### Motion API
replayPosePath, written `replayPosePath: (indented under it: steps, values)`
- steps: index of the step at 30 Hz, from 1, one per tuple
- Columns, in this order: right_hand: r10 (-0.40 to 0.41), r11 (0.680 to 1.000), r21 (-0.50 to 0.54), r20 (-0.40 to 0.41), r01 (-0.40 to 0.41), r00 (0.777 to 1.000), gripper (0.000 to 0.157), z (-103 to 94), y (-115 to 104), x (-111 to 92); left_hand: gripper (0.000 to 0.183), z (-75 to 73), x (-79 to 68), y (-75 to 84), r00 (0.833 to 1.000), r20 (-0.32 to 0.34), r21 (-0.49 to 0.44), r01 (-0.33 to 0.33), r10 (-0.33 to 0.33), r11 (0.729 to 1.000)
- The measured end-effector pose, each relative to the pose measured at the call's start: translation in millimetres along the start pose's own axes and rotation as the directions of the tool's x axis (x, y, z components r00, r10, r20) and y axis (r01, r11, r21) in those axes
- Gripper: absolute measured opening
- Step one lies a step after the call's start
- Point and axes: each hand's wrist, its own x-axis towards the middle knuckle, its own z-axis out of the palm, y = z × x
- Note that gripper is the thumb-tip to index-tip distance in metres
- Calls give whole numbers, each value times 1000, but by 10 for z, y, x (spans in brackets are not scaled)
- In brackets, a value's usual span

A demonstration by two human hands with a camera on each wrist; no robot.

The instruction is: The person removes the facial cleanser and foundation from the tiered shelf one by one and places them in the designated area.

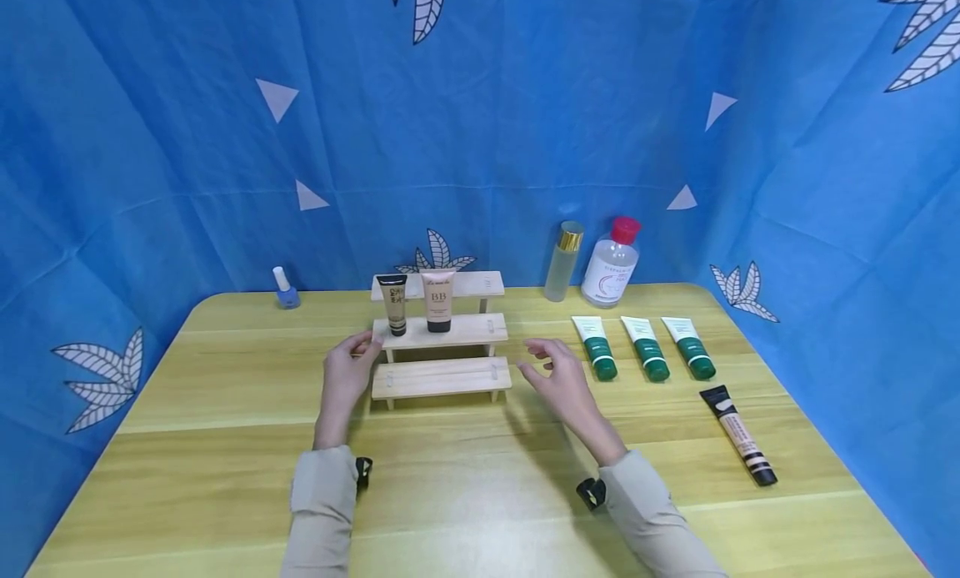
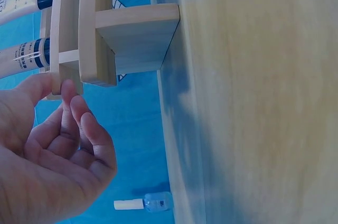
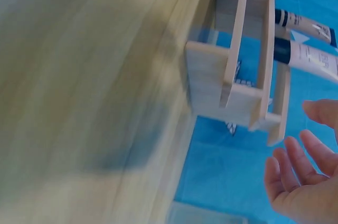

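A three-step wooden display rack [image 1: 442,378] stands mid-table. On its middle step a small gold-and-black tube [image 1: 395,303] and a pink BB cream tube [image 1: 438,299] stand upright on their dark caps. My left hand [image 1: 348,374] is at the rack's left side; in the left wrist view its thumb and index finger [image 2: 67,93] pinch the end of a step. Off the rack's right side hovers my right hand [image 1: 558,382], holding nothing, fingers loosely bent and thumb apart. The right wrist view shows a gap between its fingers [image 3: 298,163] and the rack.
Three green-and-white tubes [image 1: 641,349] lie in a row at the right, with a black-and-pink tube [image 1: 740,436] nearer the front. A gold-capped bottle [image 1: 561,265] and a red-capped clear bottle [image 1: 610,265] stand at the back edge. Blue nail polish [image 1: 286,290] is at the back left.
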Motion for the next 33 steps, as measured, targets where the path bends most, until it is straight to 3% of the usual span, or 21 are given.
replayPosePath:
  steps: [10, 27, 33]
  values:
    - [-70, 997, 36, 1, 70, 998, 31, 180, -140, 165, 46, 23, 12, 29, 1000, 9, -11, 2, -2, 1000]
    - [-25, 997, 73, 99, 17, 995, 40, 483, -411, 461, 46, 23, 3, 4, 1000, 4, -5, 28, -27, 1000]
    - [-33, 999, 24, 116, 31, 993, 43, 570, -455, 561, 46, 9, 0, 17, 1000, 4, 0, 26, -26, 1000]
